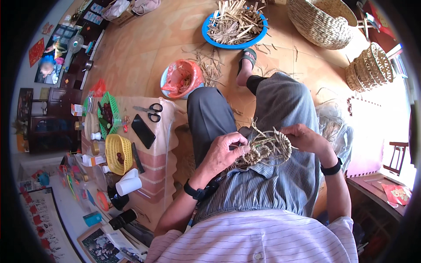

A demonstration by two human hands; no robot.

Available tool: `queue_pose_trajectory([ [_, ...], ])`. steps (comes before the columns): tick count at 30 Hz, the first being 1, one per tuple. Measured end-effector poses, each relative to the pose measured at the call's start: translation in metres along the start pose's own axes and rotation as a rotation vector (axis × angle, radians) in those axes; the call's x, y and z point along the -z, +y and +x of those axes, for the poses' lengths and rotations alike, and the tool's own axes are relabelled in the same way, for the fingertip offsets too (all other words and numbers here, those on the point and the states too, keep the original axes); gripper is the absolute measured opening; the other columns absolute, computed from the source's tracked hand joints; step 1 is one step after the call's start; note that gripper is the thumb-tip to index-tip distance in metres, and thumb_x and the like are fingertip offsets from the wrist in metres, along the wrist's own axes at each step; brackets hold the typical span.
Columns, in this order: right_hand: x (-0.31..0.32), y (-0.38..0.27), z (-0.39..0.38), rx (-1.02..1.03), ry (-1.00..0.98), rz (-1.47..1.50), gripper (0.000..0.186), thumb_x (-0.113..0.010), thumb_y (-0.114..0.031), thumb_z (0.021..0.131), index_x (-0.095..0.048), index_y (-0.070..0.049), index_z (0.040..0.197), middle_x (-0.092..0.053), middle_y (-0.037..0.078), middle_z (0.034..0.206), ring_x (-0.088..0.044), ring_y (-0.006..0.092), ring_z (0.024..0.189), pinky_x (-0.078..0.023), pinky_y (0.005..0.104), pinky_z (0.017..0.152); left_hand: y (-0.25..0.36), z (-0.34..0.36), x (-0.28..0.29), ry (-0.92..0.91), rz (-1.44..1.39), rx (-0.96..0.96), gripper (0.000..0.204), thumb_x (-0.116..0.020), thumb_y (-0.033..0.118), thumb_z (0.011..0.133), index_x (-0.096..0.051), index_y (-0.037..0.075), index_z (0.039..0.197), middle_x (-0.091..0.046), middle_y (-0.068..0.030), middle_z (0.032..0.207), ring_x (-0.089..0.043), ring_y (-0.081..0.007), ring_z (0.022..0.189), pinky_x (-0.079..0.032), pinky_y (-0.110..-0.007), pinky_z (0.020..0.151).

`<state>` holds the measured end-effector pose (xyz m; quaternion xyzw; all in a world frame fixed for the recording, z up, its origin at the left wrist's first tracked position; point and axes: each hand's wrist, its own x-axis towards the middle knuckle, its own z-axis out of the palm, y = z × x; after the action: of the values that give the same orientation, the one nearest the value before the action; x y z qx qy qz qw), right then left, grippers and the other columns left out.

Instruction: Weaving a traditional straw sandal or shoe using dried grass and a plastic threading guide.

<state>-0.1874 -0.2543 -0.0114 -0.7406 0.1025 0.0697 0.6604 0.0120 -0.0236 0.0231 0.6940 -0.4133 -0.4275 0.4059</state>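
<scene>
A small, partly woven piece of braided straw [264, 153] rests over my lap, with looped cords and loose strands along its upper edge. My left hand [222, 154] is closed on its left side, thumb and fingers pinched together. At the opposite side, my right hand [303, 138] is also closed, its fingertips pinching a straw strand by the piece's right rim. How far that strand runs inside the fingers is hidden. Striped grey trousers [285, 103] lie beneath the work.
Ahead on the tiled floor stand a blue basin [234, 45] of dry straw and a red-lined bucket [182, 79]. Woven baskets [322, 26] sit far right. The table at left holds scissors [153, 112], a phone [143, 131], a yellow basket [119, 154] and a green basket [108, 113].
</scene>
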Motion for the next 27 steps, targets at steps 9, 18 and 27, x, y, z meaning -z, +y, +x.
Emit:
queue_pose_trajectory([
  [9, 0.003, 0.017, 0.009, -0.089, -0.003, 0.199, 0.019, -0.058, -0.003, 0.101, -0.070, 0.001, 0.115, -0.072, 0.001, 0.095, -0.062, 0.0060, 0.089, -0.052, 0.0246, 0.080, -0.007, 0.001, 0.002, 0.005, -0.048, 0.028, 0.022, -0.075, 0.017, 0.092, -0.068, -0.003, 0.094, -0.070, -0.0066, 0.083, -0.065, -0.0111, 0.082, -0.052, -0.030, 0.078],
  [18, 0.005, 0.023, 0.014, -0.151, -0.001, 0.214, 0.020, -0.060, -0.006, 0.101, -0.071, 0.000, 0.117, -0.072, -0.001, 0.098, -0.062, 0.0055, 0.091, -0.051, 0.0237, 0.084, -0.006, 0.000, 0.004, 0.002, -0.015, 0.006, 0.026, -0.077, 0.022, 0.091, -0.068, -0.003, 0.096, -0.071, -0.0075, 0.083, -0.066, -0.0120, 0.082, -0.052, -0.031, 0.078],
  [27, 0.010, 0.012, 0.018, -0.124, -0.066, 0.177, 0.021, -0.059, -0.010, 0.103, -0.071, -0.001, 0.117, -0.072, -0.002, 0.096, -0.061, 0.0048, 0.088, -0.051, 0.0240, 0.080, -0.007, 0.002, 0.005, -0.017, -0.018, 0.007, 0.027, -0.077, 0.023, 0.091, -0.069, -0.003, 0.096, -0.072, -0.0077, 0.082, -0.066, -0.0122, 0.081, -0.052, -0.031, 0.078],
])
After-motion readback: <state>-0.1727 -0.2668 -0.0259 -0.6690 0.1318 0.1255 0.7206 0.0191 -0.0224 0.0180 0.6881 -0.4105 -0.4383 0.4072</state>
